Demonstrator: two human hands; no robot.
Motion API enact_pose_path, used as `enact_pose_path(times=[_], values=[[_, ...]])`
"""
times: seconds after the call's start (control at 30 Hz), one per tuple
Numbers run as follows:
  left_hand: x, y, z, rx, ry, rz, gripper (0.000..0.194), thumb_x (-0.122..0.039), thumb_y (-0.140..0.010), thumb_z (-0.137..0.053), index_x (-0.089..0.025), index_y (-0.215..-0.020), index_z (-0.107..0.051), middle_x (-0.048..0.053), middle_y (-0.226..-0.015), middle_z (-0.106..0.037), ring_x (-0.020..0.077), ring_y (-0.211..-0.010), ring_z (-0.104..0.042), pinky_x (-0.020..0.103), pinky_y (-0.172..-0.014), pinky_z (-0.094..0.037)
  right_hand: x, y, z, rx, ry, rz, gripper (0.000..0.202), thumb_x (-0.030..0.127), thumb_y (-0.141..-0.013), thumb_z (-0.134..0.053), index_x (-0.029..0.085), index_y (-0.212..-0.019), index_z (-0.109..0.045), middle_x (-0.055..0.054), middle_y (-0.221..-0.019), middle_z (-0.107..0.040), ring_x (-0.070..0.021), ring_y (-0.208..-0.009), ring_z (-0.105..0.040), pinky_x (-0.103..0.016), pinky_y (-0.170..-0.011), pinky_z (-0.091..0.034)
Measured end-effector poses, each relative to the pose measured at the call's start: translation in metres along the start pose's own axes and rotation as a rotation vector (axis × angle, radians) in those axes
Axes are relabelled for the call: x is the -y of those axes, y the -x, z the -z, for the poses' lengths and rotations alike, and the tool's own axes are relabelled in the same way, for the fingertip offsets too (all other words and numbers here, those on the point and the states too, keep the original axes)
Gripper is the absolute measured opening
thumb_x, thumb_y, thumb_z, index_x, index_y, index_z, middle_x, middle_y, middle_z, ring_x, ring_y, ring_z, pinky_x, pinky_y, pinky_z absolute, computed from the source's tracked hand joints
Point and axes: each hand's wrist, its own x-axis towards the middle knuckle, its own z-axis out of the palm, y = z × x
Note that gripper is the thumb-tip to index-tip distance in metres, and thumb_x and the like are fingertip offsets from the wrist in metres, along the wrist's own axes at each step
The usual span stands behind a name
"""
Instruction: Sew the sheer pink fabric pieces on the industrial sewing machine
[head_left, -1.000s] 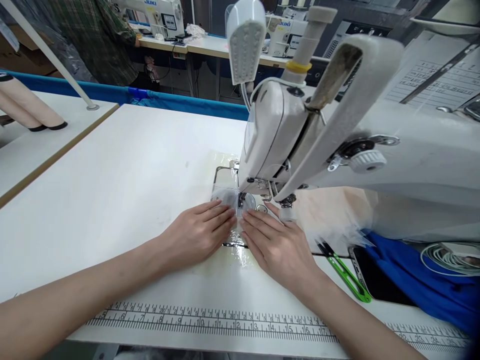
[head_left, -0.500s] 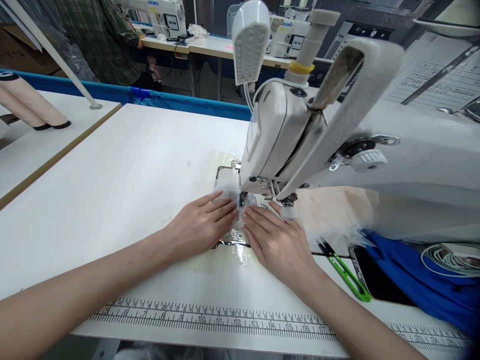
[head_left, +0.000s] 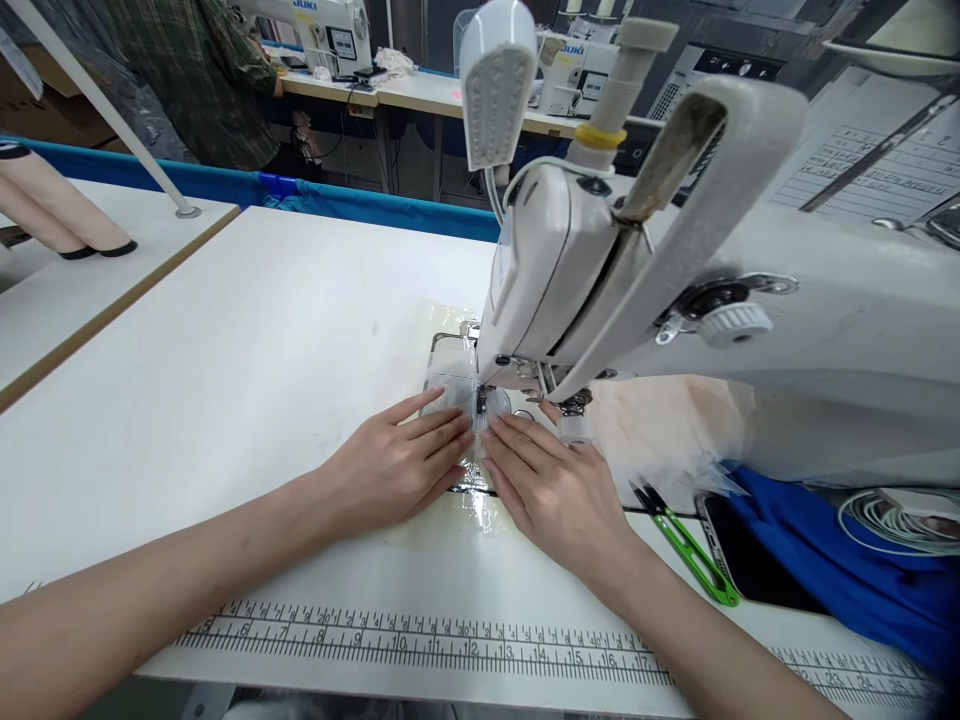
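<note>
My left hand (head_left: 401, 460) lies flat with its fingers stretched toward the needle area of a white sewing machine (head_left: 551, 260). Under its fingertips is a small piece of sheer, pale fabric (head_left: 450, 388), hard to make out against the plate. On the other side of the presser foot (head_left: 481, 400), my right hand (head_left: 551, 480) is also flat, fingers extended and pressing down beside the foot. Its thumb is partly hidden behind the machine's lower parts. The needle tip cannot be made out.
Green thread snips (head_left: 694, 555), a black phone (head_left: 750, 555) and blue cloth (head_left: 810, 570) lie at the right. Pale sheer fabric (head_left: 667, 420) sits under the machine arm. A printed ruler (head_left: 435, 640) runs along the front edge. Beyond the table, a person in a plaid shirt (head_left: 195, 80) works.
My left hand has slid slightly back toward me and left, uncovering more of the sheer fabric by the foot. My right hand has barely moved.
</note>
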Motion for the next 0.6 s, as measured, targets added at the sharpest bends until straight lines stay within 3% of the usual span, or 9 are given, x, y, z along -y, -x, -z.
enact_pose_path(times=[0.6], values=[[0.0042,-0.0026,-0.0028,0.051,-0.022,0.065,0.031,-0.028,-0.099,-0.046,-0.012,-0.116,-0.067,0.009,-0.118,-0.07,0.0214,-0.114,-0.065,0.048,-0.114,-0.04,-0.0018,-0.0047,-0.0036,0.039,0.054,-0.048,0.023,0.024,-0.097,-0.053,0.017,-0.107,-0.072,-0.005,-0.118,-0.071,-0.0201,-0.088,-0.071,-0.045,-0.104,-0.044]])
